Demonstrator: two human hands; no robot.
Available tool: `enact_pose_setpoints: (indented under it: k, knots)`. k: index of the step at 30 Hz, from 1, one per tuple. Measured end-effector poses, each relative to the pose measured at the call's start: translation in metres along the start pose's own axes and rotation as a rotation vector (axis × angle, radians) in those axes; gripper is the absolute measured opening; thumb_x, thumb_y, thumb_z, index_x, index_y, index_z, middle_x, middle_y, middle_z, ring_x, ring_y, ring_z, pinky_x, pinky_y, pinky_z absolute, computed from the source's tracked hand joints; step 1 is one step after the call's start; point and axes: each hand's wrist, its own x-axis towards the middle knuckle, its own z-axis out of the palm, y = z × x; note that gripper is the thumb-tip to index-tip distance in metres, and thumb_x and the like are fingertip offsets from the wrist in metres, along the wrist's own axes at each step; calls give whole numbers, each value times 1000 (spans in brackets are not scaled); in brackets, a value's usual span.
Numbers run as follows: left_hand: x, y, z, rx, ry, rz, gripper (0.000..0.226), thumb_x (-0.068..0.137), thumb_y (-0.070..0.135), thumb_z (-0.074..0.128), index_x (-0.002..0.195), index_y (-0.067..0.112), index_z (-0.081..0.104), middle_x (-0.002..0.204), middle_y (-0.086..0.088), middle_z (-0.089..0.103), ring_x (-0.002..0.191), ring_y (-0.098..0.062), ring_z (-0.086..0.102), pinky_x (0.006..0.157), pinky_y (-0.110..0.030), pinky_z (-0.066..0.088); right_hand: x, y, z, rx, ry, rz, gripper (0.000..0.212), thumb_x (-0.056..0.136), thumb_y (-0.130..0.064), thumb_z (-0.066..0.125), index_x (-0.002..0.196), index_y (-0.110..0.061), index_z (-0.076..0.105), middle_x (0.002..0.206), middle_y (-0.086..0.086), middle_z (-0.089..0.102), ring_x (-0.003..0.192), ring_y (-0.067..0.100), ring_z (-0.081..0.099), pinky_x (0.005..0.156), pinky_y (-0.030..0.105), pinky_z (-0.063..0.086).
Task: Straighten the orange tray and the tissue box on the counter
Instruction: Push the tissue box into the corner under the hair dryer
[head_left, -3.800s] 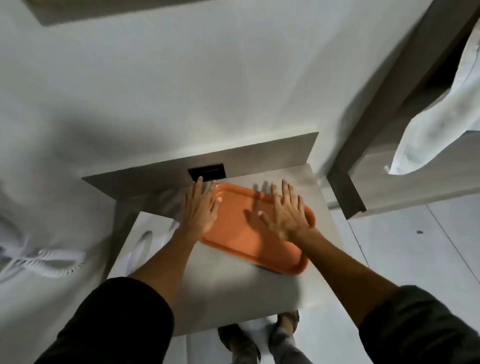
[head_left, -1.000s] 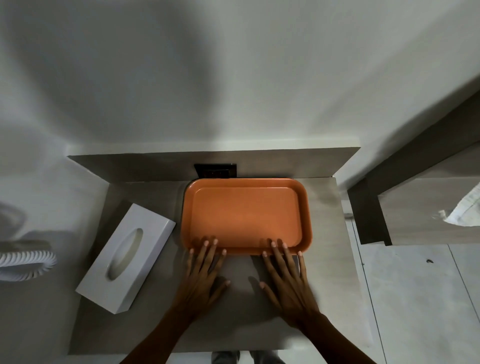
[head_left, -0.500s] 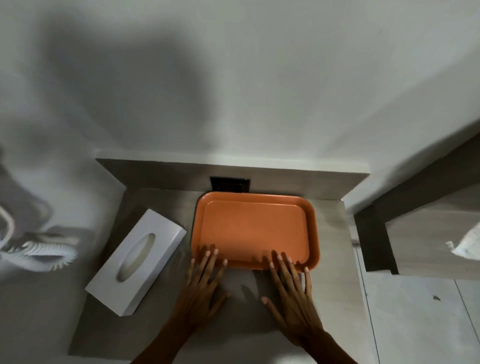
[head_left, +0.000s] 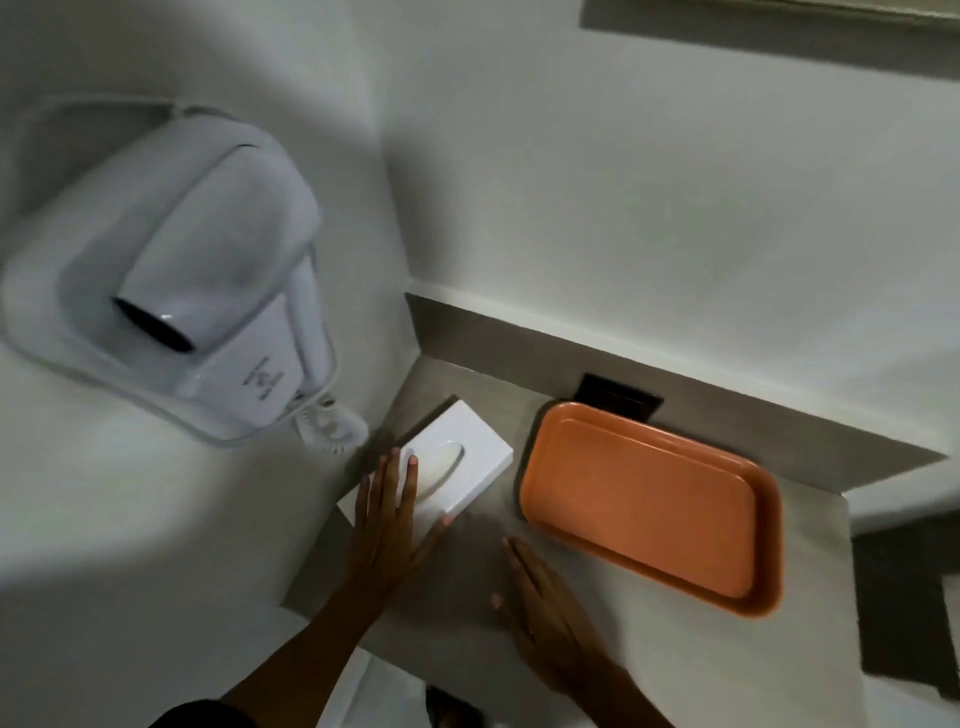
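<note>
The orange tray (head_left: 649, 499) lies empty on the grey counter (head_left: 675, 649), its long side along the back ledge. Left of it is the white tissue box (head_left: 467, 457) with an oval slot, set at an angle to the tray. My left hand (head_left: 387, 525) rests flat on the near end of the box, fingers spread on its top and thumb against its right edge. My right hand (head_left: 545, 608) hovers flat and open over the bare counter between box and tray, touching neither.
A white wall-mounted hair dryer (head_left: 192, 306) with a coiled cord (head_left: 330, 423) hangs on the left wall, close to the box. A dark socket plate (head_left: 618, 400) sits in the back ledge behind the tray. The counter's front edge runs below my hands.
Both hands have left the tray's front rim. My left hand has moved left onto the tissue box, and the view has swung left toward the hair dryer. The tray stays against the back ledge.
</note>
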Motion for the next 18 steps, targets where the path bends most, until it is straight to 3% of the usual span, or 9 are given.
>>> enact_pose_setpoints:
  k: [2,6,11,14,18]
  knots:
    - [1,-12,-4,-39,-18,-21,105,93,80,48,170,10,31,179,-20,27,164,-43,32,131,-62,32,8,-9,11,-23,-1,-75,62,109,-34,67,161,-2,57,168,13,56,154,31,59,128,38,45]
    - [2,-27,-5,-94,-3,-20,118,83,82,65,169,9,32,179,-21,25,165,-44,29,132,-63,31,16,-17,41,-48,-67,-78,65,110,-37,66,163,-2,55,171,15,53,158,34,54,129,48,46]
    - [5,-34,2,-87,-40,-41,133,76,97,56,174,16,17,182,-17,18,166,-41,27,129,-60,32,30,-6,65,-224,-147,-52,80,109,-55,55,174,-10,38,183,14,31,170,36,29,134,53,17]
    - [7,-35,8,-21,-27,-43,130,75,100,50,173,20,21,175,-16,32,155,-40,40,121,-57,39,36,3,74,-289,-143,-75,81,112,-63,43,177,-18,30,186,13,25,173,36,20,133,60,18]
    - [13,-38,15,-12,3,-67,130,70,94,61,172,21,27,161,-17,46,137,-38,53,110,-53,45,35,8,80,-287,-131,-77,85,110,-69,42,178,-21,26,188,10,21,175,34,13,136,60,16]
